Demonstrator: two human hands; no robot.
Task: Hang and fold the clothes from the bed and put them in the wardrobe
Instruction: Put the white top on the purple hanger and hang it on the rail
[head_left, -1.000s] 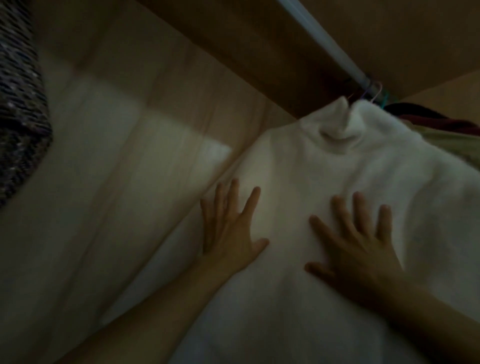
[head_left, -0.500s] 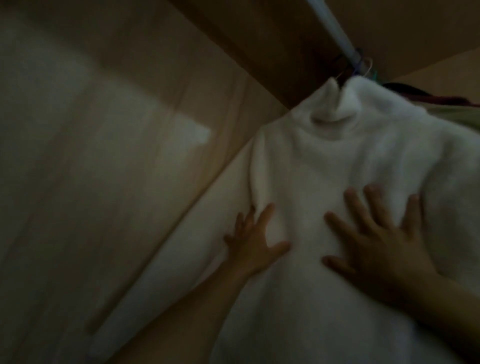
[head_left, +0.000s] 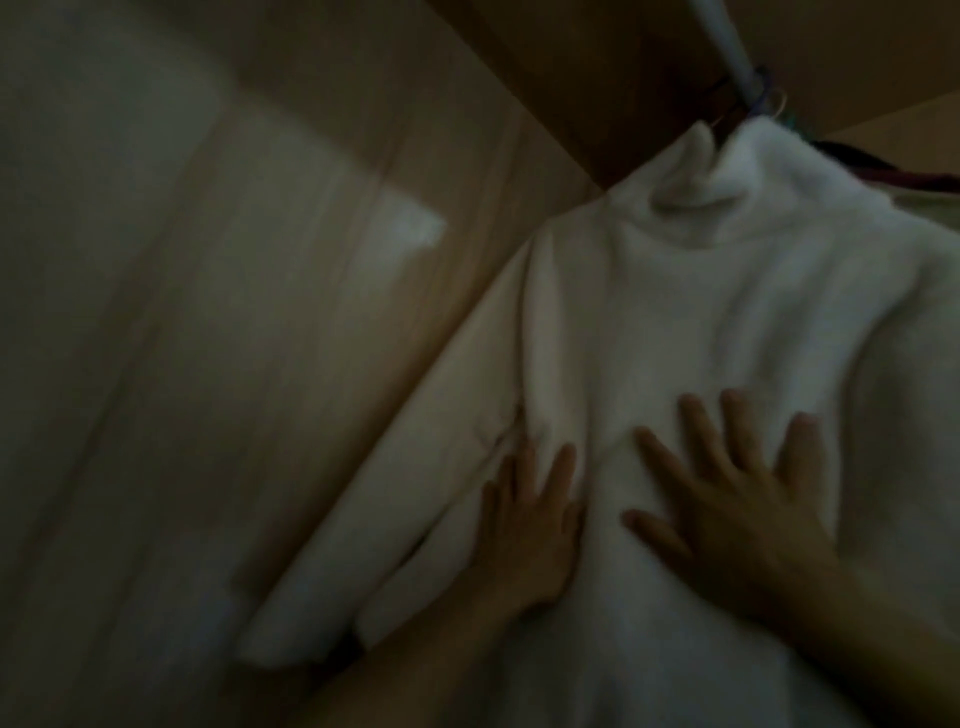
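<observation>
A white turtleneck sweater (head_left: 691, 312) hangs on a hanger (head_left: 763, 104) from the pale wardrobe rail (head_left: 727, 36) at the upper right. Its left sleeve (head_left: 395, 499) hangs down along the wardrobe's side wall. My left hand (head_left: 524, 525) lies flat on the sweater's front near the left armpit, fingers apart. My right hand (head_left: 737, 499) rests flat on the chest, fingers spread. Neither hand grips the cloth. The scene is dim and blurred.
The wardrobe's wooden side wall (head_left: 234, 312) fills the left. The wooden top panel (head_left: 597, 78) lies above. Other dark and pale garments (head_left: 904, 176) hang behind the sweater at the right edge.
Both hands have slid down and to the right over the sweater. The view has shifted, so a patterned dark garment at the far left is out of sight and the sleeve shows.
</observation>
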